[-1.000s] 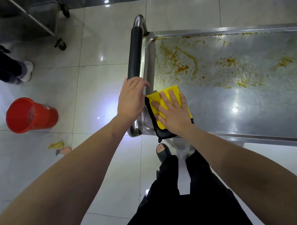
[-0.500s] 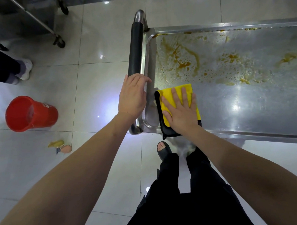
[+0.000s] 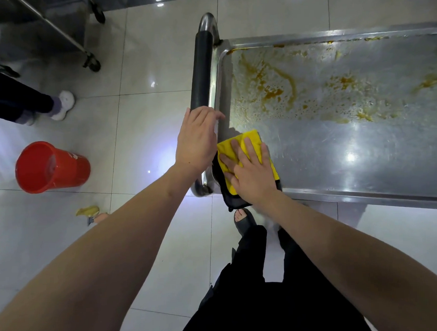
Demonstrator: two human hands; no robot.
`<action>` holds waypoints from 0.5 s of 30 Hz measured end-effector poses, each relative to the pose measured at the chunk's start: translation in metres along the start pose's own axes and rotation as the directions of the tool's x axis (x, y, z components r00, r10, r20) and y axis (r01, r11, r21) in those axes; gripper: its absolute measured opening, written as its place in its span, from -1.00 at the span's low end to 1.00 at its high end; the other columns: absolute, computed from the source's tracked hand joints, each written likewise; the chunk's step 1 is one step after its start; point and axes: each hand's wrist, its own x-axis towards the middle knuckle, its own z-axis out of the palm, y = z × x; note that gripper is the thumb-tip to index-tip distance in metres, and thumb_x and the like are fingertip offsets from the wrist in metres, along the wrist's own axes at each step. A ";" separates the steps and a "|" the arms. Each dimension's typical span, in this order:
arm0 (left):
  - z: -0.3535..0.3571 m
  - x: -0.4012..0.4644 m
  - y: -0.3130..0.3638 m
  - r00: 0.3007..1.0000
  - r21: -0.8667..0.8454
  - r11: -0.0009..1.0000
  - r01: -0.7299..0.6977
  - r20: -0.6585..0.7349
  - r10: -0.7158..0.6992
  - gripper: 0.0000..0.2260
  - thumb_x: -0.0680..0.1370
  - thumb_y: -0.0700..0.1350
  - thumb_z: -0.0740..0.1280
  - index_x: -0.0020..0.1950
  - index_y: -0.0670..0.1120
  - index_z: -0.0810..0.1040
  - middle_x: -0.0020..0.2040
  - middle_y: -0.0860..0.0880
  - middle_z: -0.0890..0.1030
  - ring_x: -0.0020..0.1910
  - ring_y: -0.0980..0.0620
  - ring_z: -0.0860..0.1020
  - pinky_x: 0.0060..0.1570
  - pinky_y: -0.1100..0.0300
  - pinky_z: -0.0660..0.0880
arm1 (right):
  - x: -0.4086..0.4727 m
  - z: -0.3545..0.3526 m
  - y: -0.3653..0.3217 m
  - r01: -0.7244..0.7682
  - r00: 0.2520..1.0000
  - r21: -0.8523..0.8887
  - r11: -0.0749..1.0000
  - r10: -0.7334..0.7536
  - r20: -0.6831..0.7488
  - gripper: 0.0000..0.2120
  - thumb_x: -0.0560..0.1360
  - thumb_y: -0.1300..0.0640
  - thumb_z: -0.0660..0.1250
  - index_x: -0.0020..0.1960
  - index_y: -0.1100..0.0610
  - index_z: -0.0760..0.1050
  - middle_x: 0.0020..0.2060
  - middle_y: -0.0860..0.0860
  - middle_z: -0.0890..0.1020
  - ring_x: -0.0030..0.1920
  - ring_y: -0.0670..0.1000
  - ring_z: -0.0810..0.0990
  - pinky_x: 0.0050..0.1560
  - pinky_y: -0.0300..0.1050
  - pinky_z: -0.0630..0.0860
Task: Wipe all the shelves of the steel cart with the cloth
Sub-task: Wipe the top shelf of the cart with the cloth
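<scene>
Two bare hands are at work at the near-left corner of the steel cart [image 3: 364, 199]. The right hand [image 3: 250, 174] lies flat on the yellow cloth [image 3: 251, 141], fingers straight and spread, pressing it onto the top shelf [image 3: 349, 144] without curling round it; the cloth's dark underside [image 3: 232, 199] hangs out past the wrist and over the near rim of the shelf. Just beside that hand, to its left, the left hand [image 3: 196, 141] sits on the lower end of the black handle grip [image 3: 202, 73], fingers bent over the bar and holding it. Ahead of the pressing fingers and off to their right, the shelf carries orange-brown stains [image 3: 272, 93] in streaks and speckles along its far half, while the steel right of the cloth looks cleaner and shines with glare spots. Well left of the gripping hand, a red bucket [image 3: 51, 166] stands on the tiled floor [image 3: 138, 68], and nearer, below that forearm, a small yellow scrap [image 3: 88, 210] lies on a tile. Beneath the cloth hand, the wearer's foot in a dark sandal [image 3: 245, 220] and black trousers [image 3: 268, 300] show. Far to the left, another person's leg and white shoe [image 3: 63, 104] stand by the wheels of a second cart [image 3: 91, 62].
</scene>
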 end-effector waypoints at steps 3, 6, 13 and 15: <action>-0.001 -0.001 0.001 1.000 -0.002 1.000 0.006 -0.010 -0.006 -0.55 0.42 -0.33 0.05 0.18 -0.11 0.57 0.13 -0.03 0.59 0.26 -0.06 0.46 0.44 -0.10 0.34 | -0.015 0.000 0.022 0.026 0.999 0.002 1.000 -0.026 -0.038 -0.50 0.70 -0.22 0.02 0.63 -0.25 0.20 0.69 0.03 0.07 0.68 0.21 -0.10 0.58 0.41 -0.08; -0.001 -0.002 0.001 1.000 -0.007 1.000 0.002 -0.003 -0.002 -0.53 0.42 -0.30 0.01 0.19 -0.11 0.56 0.13 -0.03 0.59 0.28 -0.06 0.46 0.48 -0.12 0.28 | -0.022 0.000 0.041 0.001 0.997 0.013 1.000 0.000 -0.078 -0.52 0.72 -0.18 0.05 0.62 -0.21 0.25 0.69 0.03 0.10 0.68 0.21 -0.05 0.59 0.40 -0.05; -0.002 -0.002 0.005 0.999 -0.013 1.000 0.010 -0.030 -0.011 -0.52 0.43 -0.23 -0.03 0.17 -0.12 0.58 0.11 -0.04 0.60 0.25 -0.07 0.49 0.50 0.05 0.22 | -0.010 -0.002 0.023 -0.119 0.991 0.012 0.993 0.119 -0.055 -0.49 0.72 -0.17 0.00 0.66 -0.20 0.13 0.70 0.09 0.01 0.67 0.31 -0.14 0.55 0.50 -0.16; -0.003 -0.002 0.005 0.999 -0.018 1.000 0.008 -0.038 -0.008 -0.52 0.41 -0.25 -0.02 0.16 -0.13 0.58 0.10 -0.05 0.61 0.24 -0.07 0.48 0.48 0.04 0.25 | -0.003 -0.003 0.009 -0.158 0.986 0.030 0.987 0.159 -0.043 -0.47 0.71 -0.20 0.00 0.67 -0.21 0.09 0.69 0.11 0.00 0.66 0.34 -0.13 0.53 0.53 -0.17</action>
